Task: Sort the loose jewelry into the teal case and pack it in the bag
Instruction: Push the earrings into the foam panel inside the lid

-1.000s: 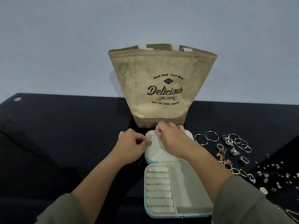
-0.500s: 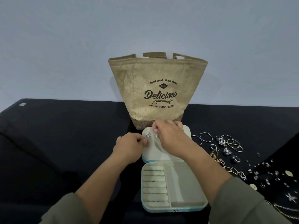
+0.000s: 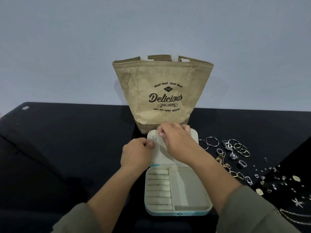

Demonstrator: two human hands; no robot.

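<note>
**Head view.** The teal case (image 3: 176, 211) is lying open on the black tabletop (image 3: 67, 140) directly in front of you, with its padded ring rolls showing on the left of the tray. Its lid (image 3: 161, 156) is opening away from you, and the far edge is reaching the base of the burlap bag (image 3: 161, 98), which is standing upright just behind it. A triangular earring (image 3: 153, 137) is sitting at the lid's upper left corner. Your right grip (image 3: 178, 143) is pinching a second earring (image 3: 162, 139), mostly hidden, against the lid. Your left grip (image 3: 136, 153) is curling at the lid's left edge, just below the triangular earring; you cannot tell whether it is pinching anything. The loose jewelry (image 3: 235, 152) (hoops, rings, a chain, small studs) is lying spread on the tabletop to the right of the case.
</note>
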